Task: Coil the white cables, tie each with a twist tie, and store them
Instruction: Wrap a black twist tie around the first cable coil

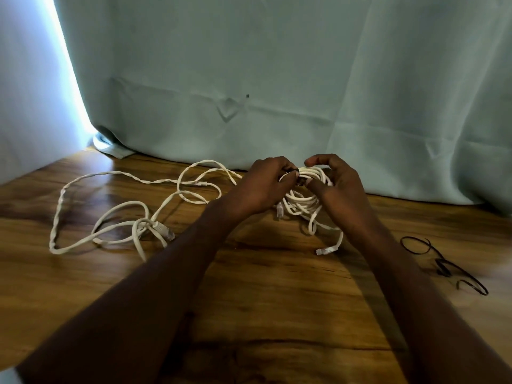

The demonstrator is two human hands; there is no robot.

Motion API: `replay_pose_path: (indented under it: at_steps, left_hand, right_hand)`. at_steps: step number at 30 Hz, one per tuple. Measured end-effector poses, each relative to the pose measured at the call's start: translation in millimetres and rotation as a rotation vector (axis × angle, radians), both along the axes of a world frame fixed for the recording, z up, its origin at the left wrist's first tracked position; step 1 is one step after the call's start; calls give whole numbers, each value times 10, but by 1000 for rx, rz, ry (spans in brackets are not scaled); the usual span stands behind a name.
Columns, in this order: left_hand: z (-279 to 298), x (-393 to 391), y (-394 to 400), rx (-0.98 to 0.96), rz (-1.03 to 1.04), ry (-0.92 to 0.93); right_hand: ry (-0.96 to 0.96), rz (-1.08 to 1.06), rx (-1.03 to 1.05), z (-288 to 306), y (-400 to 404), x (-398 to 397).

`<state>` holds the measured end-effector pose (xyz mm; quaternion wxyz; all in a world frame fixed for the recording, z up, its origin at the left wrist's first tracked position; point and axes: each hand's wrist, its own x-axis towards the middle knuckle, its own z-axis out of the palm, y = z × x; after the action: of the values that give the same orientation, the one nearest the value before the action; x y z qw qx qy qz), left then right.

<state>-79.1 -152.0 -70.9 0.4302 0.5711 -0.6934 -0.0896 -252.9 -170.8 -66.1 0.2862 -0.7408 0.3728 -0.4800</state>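
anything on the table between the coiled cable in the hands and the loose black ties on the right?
Head view: only the right forearm crosses it. Between the coiled cable and the black twist ties, the wooden table is otherwise bare.

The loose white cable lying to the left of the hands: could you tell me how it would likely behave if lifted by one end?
The loose white cable would probably hang floppy: it sprawls in slack, overlapping loops on the wooden table. Those crossing loops may snag or knot as it rises. It looks thin and light, so it should drag easily.

Twist tie [294,170] mostly behind fingers [288,177]
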Motion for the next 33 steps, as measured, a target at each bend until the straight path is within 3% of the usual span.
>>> replay_pose_path:
  at_steps: [2,4,12,16,18,20,23,25,29,33]
  left_hand:
    - [1,11,-10,0,8,19]
    - [-3,9,-1,25,3,53]
    - [23,-51,35,111,-41,266]
    - [20,-68,42,178,-61,561]
    - [13,-71,67,228,-120,747]
    - [29,-69,96,260,-190,881]
    - [49,-47,87,262,-268,987]
    - [46,-66,82,267,-279,1027]
    - [10,-127,69,279,-275,1089]
    - [-6,-128,40,290,-274,1162]
  right_hand:
    - [213,-123,-317,-79,-25,33]
    - [328,-190,-458,-95,-41,52]
    - [424,-259,-336,-64,-75,-26]
    - [479,-235,-369,-55,-64,-26]
    - [436,-244,-370,-47,-72,-16]
    - [249,-230,-324,-29,-63,-7]
    - [-56,-191,-149,-3,-24,29]
    - [-152,-207,-73,-16,-4,64]
    - [-211,-347,-149,-78,33,139]
    - [-76,-470,-370,-73,60,134]
